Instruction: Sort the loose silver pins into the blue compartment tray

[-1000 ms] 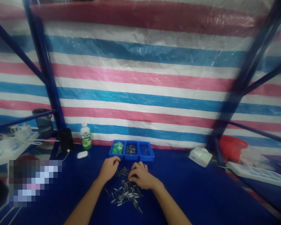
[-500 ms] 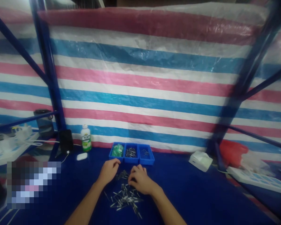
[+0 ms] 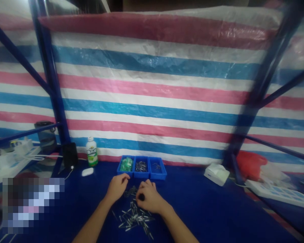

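Silvery metal pins [image 3: 136, 217] lie in a loose heap on the blue table, just below my hands. A smaller row of dark pins [image 3: 130, 192] lies between the hands. My left hand [image 3: 119, 186] rests at the left of that row, fingers curled together; what they hold, if anything, is hidden. On the row's right side, my right hand [image 3: 148, 196] bends its fingers down in a pinch, their tips too small to make out. Behind them stand three joined blue bins: one with green pieces [image 3: 126, 164], one with small metal parts [image 3: 141, 166], one with a few thin pieces [image 3: 157, 166].
A white bottle with a green label [image 3: 92, 152], a white case [image 3: 87, 172] and a black device [image 3: 69, 155] stand at the left. At the right are a tissue pack [image 3: 216, 174], a red bag [image 3: 250, 164] and a power strip [image 3: 281, 193].
My right hand has shifted slightly left and its fingers have drawn closer together. My left hand has barely moved. The whole view has tilted a little.
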`<state>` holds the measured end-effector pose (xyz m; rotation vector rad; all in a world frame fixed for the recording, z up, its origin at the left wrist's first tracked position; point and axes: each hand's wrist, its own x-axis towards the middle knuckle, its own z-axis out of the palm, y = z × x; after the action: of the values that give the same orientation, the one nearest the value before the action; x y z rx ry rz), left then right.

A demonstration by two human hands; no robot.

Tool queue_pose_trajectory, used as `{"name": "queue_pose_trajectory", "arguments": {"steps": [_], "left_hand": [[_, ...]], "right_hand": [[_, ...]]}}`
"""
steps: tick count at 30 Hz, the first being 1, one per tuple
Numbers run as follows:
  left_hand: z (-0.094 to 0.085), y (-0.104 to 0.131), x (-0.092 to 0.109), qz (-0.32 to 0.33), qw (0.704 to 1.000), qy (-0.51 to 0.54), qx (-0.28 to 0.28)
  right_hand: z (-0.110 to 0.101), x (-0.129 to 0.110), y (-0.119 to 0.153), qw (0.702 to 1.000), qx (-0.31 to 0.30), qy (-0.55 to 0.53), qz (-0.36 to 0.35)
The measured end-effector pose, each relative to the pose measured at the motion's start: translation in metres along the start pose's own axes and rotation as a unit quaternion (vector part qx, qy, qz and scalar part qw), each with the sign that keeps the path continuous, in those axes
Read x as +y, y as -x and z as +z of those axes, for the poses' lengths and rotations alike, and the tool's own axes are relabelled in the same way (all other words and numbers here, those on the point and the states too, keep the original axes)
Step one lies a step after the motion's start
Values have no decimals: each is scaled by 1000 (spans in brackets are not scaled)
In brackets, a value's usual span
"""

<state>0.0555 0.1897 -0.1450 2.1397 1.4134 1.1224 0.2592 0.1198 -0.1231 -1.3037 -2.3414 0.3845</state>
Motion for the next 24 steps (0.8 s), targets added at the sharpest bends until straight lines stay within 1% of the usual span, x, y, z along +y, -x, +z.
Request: {"name": "queue_pose_trajectory", "arguments": {"steps": [3,8,12,17,21,24], "left_hand": [[-1,2,3,-1,1000,25,-8],[-4,7,16,29,988,128,-82],[-1,7,23,25,984,131,-119],[3,4,21,-2,970,188,-155],[2,5,19,-17,961,221,-165],[3,5,17,-21,962,218,-161]], "right_hand": [[-2,-3,-1,999,41,-23,4],[-3,2,-4,990,111,-86,28],[-2,8,-8,984,128,-122,31],[-1,11,-11,970,160,-180,32],[2,13,-11,956,164,-241,30],[6,15,-12,945,159,-283,33]]}}
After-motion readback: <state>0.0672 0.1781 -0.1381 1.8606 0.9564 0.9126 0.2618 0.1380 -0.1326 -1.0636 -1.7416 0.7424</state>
